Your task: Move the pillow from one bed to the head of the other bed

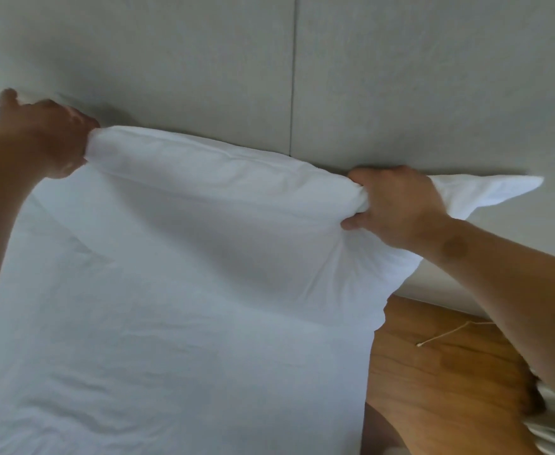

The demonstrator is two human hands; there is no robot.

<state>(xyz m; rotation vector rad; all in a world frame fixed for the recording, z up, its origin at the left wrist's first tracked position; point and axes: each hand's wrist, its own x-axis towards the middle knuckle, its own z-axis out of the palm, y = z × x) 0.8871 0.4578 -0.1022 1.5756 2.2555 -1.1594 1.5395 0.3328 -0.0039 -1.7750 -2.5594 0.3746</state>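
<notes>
1. Head view: the white pillow [223,205] lies at the head of the bed [138,372], against the grey headboard [401,93].
2. The left hand [44,139] has its grip clenched on the pillow's left corner.
3. The right hand [397,205] has its grip clenched on bunched fabric near the right corner.
4. A wooden floor [433,372] lies beside the bed.

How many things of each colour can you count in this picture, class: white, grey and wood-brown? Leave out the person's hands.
White: 3, the pillow, the bed sheet, the cord
Grey: 1, the headboard
Wood-brown: 1, the floor
Total: 5
</notes>
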